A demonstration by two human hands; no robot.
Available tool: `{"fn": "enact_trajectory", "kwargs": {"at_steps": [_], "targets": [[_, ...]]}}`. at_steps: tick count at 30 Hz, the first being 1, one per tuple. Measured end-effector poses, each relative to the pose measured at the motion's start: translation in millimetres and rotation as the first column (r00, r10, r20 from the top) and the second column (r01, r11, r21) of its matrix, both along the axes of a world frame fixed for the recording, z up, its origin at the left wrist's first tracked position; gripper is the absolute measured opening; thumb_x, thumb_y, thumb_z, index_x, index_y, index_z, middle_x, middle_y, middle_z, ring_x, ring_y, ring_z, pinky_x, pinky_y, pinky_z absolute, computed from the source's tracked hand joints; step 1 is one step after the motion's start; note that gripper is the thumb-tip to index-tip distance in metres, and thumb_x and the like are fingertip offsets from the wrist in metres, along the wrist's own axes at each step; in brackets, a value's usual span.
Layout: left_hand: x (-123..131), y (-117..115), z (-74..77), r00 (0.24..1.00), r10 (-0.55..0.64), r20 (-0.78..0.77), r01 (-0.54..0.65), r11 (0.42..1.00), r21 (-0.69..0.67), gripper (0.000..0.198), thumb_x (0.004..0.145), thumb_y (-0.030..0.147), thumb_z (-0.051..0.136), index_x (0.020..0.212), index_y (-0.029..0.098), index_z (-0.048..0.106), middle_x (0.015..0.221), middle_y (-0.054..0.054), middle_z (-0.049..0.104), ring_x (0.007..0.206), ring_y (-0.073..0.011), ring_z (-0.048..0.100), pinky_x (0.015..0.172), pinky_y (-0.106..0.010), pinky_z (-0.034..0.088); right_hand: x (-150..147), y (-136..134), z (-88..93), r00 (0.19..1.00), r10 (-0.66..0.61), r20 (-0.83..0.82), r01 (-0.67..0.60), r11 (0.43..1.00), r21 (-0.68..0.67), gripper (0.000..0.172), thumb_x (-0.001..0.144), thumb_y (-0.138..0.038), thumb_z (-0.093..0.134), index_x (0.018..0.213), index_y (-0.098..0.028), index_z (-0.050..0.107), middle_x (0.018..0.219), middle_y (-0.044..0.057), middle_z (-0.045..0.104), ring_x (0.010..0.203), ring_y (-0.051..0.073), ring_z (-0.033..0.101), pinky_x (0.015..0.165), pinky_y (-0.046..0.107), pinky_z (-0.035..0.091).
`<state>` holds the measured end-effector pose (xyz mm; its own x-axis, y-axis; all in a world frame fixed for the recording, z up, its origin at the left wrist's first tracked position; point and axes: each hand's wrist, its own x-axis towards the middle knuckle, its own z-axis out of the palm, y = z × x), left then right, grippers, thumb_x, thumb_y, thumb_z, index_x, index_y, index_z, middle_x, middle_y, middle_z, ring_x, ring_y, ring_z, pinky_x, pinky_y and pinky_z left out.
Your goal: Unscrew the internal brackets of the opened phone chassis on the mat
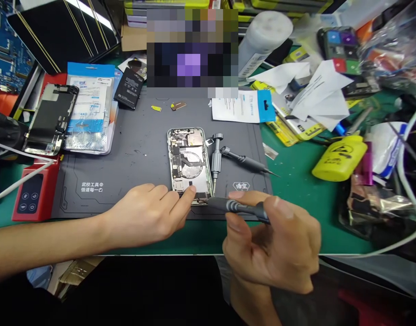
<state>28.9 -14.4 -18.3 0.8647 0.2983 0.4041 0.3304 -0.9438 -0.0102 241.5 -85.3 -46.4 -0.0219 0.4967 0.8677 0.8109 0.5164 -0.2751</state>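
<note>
An opened phone (190,165) lies on the dark work mat, its inner parts and a round coil bared. My left hand (148,213) is at the phone's lower left corner, fingers curled, with the index fingertip pressing inside near the bottom. The left thumb is hidden. My right hand (275,244) grips a dark grey screwdriver (236,207), which points left toward the phone's bottom edge; its tip cannot be made out. Two more screwdrivers lie right of the phone: a grey one (216,156) alongside it and a dark one (243,160) slanting away.
On the left are a detached phone screen (53,117), a red device with buttons (33,194) and a black battery (128,88). Small parts (178,106) lie behind the phone. A yellow bottle (340,157), papers (321,93) and a white cable (403,172) crowd the right.
</note>
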Motion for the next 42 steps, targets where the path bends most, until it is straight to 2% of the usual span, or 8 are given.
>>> {"fn": "enact_trajectory", "kwargs": {"at_steps": [3,10,14,18,22,27,32,42], "targets": [[0.2,0.5,-0.3,1.000,-0.004,-0.007,0.004,1.000,0.000,0.030,0.108,0.018,0.060,0.129,-0.001,0.068,0.069,0.002,0.066,0.056,-0.0152,0.061,0.047,-0.031,0.042,-1.2,-1.7,1.7,1.000,0.006,0.010,-0.006,1.000,-0.023,0.064,0.102,-0.010,0.068,0.163,-0.018,0.052,0.111,0.008,0.075,0.094,0.022,0.083,0.075,0.038,0.074],[-0.3,0.4,0.2,1.000,-0.004,-0.006,0.004,1.000,0.000,0.030,0.109,0.018,0.058,0.129,-0.001,0.069,0.069,0.002,0.066,0.056,-0.0151,0.061,0.048,-0.032,0.042,-1.5,-4.5,3.5,1.000,-0.020,-0.015,0.019,0.998,-0.061,0.059,0.106,-0.014,0.062,0.163,-0.026,0.054,0.106,0.006,0.077,0.093,0.022,0.081,0.077,0.039,0.072],[-0.7,0.2,-0.2,1.000,-0.003,-0.022,0.003,1.000,-0.012,0.031,0.108,0.019,0.058,0.130,-0.001,0.069,0.070,0.002,0.066,0.057,-0.0155,0.061,0.048,-0.032,0.042,-2.6,-3.0,4.2,1.000,-0.019,-0.019,0.019,1.000,-0.007,0.053,0.106,-0.016,0.066,0.158,-0.024,0.060,0.105,0.006,0.076,0.089,0.020,0.081,0.076,0.037,0.072],[-0.7,0.1,-0.6,1.000,-0.005,-0.021,0.004,1.000,-0.016,0.031,0.107,0.019,0.060,0.130,0.000,0.068,0.069,0.001,0.066,0.057,-0.0154,0.061,0.048,-0.030,0.041,-4.3,-1.7,4.9,0.999,-0.036,-0.036,0.035,0.999,-0.023,0.058,0.103,-0.014,0.069,0.158,-0.029,0.060,0.102,0.004,0.077,0.087,0.020,0.081,0.075,0.038,0.072],[-1.3,0.0,-0.2,0.999,-0.004,-0.032,0.003,1.000,-0.016,0.032,0.107,0.020,0.061,0.131,0.000,0.068,0.069,0.001,0.066,0.057,-0.0155,0.061,0.048,-0.029,0.042,-6.0,-0.1,5.5,0.998,0.005,-0.065,-0.006,1.000,-0.020,0.053,0.106,-0.017,0.064,0.158,-0.027,0.060,0.106,0.006,0.076,0.098,0.023,0.082,0.078,0.042,0.073],[-1.5,-0.2,0.3,1.000,-0.002,-0.025,0.002,1.000,-0.015,0.031,0.107,0.020,0.062,0.131,0.001,0.068,0.069,0.002,0.065,0.058,-0.0152,0.062,0.048,-0.029,0.043,-6.4,0.9,5.5,0.998,-0.004,-0.060,0.003,1.000,-0.015,0.051,0.108,-0.021,0.062,0.159,-0.027,0.060,0.102,0.005,0.074,0.092,0.021,0.080,0.079,0.040,0.073],[-1.5,0.3,-0.8,1.000,0.003,-0.014,-0.003,1.000,0.000,0.030,0.107,0.019,0.062,0.130,0.000,0.068,0.069,0.003,0.064,0.057,-0.0159,0.062,0.048,-0.032,0.043,-8.3,0.5,5.2,0.995,-0.003,-0.095,0.004,1.000,0.008,0.052,0.105,-0.014,0.065,0.156,-0.025,0.063,0.099,0.005,0.076,0.091,0.021,0.080,0.077,0.038,0.072],[-3.5,4.3,0.7,1.000,-0.012,0.001,0.012,1.000,0.024,0.025,0.110,0.019,0.057,0.126,0.004,0.067,0.068,0.004,0.062,0.056,-0.0164,0.061,0.049,-0.033,0.043,-11.1,4.1,8.1,0.984,0.136,-0.114,-0.141,0.989,-0.042,0.059,0.104,-0.006,0.062,0.161,-0.017,0.055,0.116,0.014,0.081,0.116,0.023,0.079,0.092,0.042,0.072]]}}
